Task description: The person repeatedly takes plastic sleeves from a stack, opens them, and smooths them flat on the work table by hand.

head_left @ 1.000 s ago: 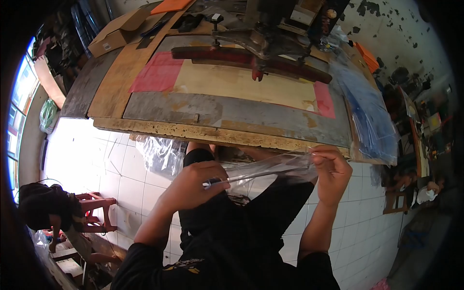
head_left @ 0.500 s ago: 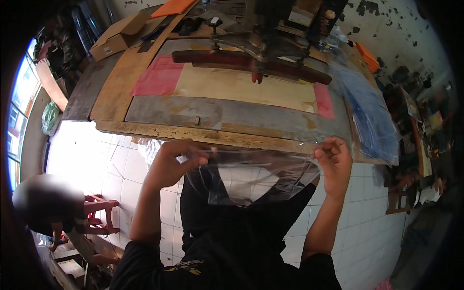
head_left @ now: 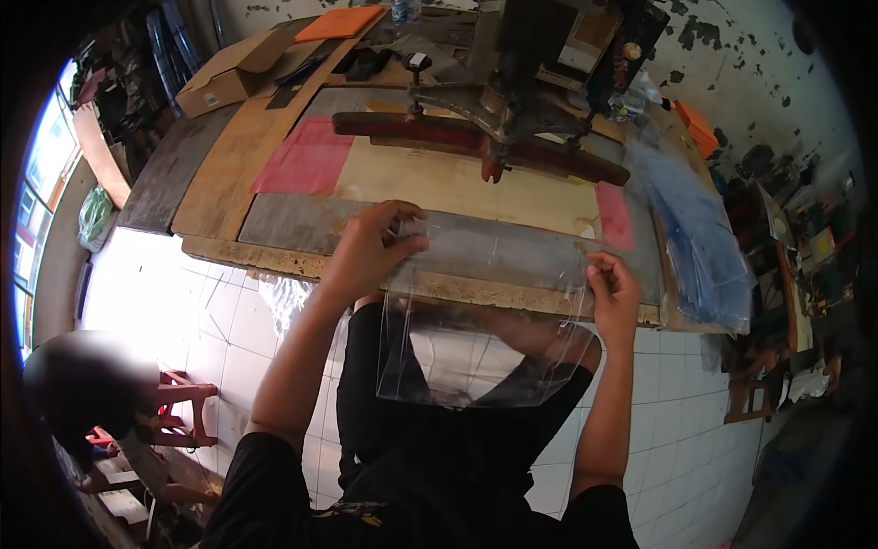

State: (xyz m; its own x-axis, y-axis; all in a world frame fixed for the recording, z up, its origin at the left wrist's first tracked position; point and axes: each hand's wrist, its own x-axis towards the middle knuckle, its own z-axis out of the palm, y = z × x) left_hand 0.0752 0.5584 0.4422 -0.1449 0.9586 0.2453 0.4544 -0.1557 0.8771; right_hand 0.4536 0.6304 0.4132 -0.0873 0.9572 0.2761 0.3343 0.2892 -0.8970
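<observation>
A clear plastic sheet (head_left: 485, 361), creased along its sides like a bag or box, hangs between my hands over my lap. My left hand (head_left: 375, 252) pinches its upper left corner above the table's front edge. At the upper right corner, my right hand (head_left: 615, 291) grips it between thumb and fingers. Behind the plastic lies the press table with a pale yellow sheet (head_left: 439, 178) taped down by a pink patch (head_left: 304, 157) on the left and another on the right. Over that sheet stands a machine's dark red bar (head_left: 476, 146).
A pile of clear bluish plastic sheets (head_left: 700, 238) lies at the table's right side. An open cardboard box (head_left: 233, 73) and an orange sheet (head_left: 338, 25) sit at the back left. Another person (head_left: 91, 393) crouches at lower left beside a red stool (head_left: 187, 403).
Both hands have shifted: the left has risen up over the table edge, and the right has moved slightly left. The plastic now hangs more open and flatter between them.
</observation>
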